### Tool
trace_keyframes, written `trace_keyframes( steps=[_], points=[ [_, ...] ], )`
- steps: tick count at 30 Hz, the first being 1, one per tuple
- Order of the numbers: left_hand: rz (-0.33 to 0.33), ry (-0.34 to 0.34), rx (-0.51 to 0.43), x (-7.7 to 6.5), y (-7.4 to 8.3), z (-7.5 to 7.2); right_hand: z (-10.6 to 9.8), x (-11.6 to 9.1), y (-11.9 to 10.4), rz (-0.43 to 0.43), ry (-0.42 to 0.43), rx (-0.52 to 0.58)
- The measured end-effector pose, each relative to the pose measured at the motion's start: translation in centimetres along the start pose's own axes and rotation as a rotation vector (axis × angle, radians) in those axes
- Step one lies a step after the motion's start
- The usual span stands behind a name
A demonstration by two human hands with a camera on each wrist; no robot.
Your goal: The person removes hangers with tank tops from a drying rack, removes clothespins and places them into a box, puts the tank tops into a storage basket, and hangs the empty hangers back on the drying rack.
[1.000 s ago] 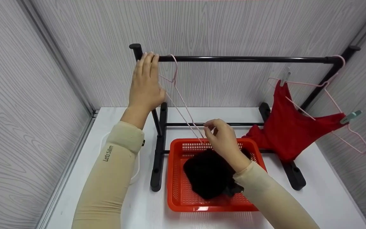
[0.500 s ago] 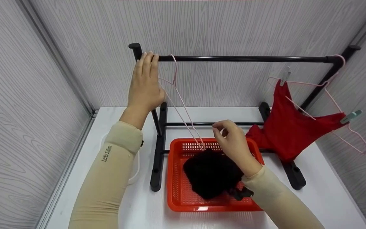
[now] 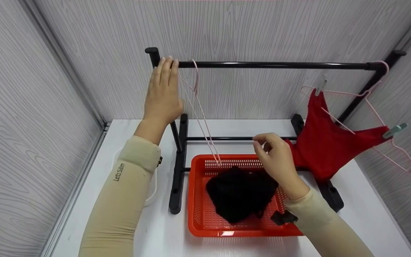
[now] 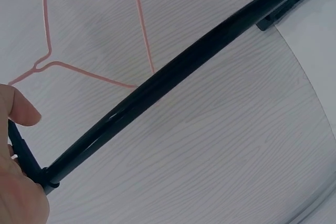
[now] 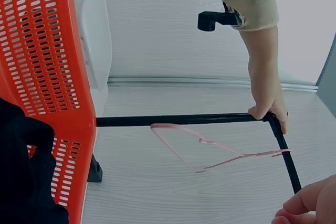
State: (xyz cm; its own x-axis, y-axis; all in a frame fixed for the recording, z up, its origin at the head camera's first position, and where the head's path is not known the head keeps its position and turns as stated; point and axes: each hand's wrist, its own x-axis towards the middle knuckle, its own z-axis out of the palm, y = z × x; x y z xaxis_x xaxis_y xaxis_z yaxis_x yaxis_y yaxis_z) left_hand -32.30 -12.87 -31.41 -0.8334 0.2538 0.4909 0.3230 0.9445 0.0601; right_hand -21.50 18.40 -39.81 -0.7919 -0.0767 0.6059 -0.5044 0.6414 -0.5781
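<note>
The upper-centre hanger (image 3: 202,115) could slide if the left grip (image 3: 162,94), clasping the rack (image 3: 262,65), tilts it (right grip (image 3: 276,153) loosely curled, empty).

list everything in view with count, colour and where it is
rack: 1, black, standing on the table
hangers: 2, pink, one near each end of the rack's top bar
garment: 1, red, clipped to the right-hand hanger
clips: 2, pale green and teal, on the garment's upper corners
basket: 1, red, between the rack's feet
cloth: 1 heap, black, in the basket; pieces not countable
white object: 1, white, left on the table, partly hidden
table: 1, white, under everything
walls: 3, pale grey wood-grain, left, back and right
trim: several strips, grey, along wall edges
sleeves: 2, beige, on both arms
wrist cameras: 2, black, at the wrists
left grip: 1, bare, holding the rack's upper left corner
right grip: 1, bare, over the basket's far right
</note>
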Motion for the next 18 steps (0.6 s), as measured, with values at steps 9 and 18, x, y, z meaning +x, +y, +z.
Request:
trace_keyframes(
  steps=[9,18],
  points=[
    [-0.025,0.025,-0.096,-0.5,0.4,-0.2,-0.7,-0.1,0.4,0.004,0.012,-0.019],
    [0.019,0.118,-0.171,-1.5,1.3,-0.3,-1.6,-0.1,1.1,0.013,0.022,-0.018]
  ],
)
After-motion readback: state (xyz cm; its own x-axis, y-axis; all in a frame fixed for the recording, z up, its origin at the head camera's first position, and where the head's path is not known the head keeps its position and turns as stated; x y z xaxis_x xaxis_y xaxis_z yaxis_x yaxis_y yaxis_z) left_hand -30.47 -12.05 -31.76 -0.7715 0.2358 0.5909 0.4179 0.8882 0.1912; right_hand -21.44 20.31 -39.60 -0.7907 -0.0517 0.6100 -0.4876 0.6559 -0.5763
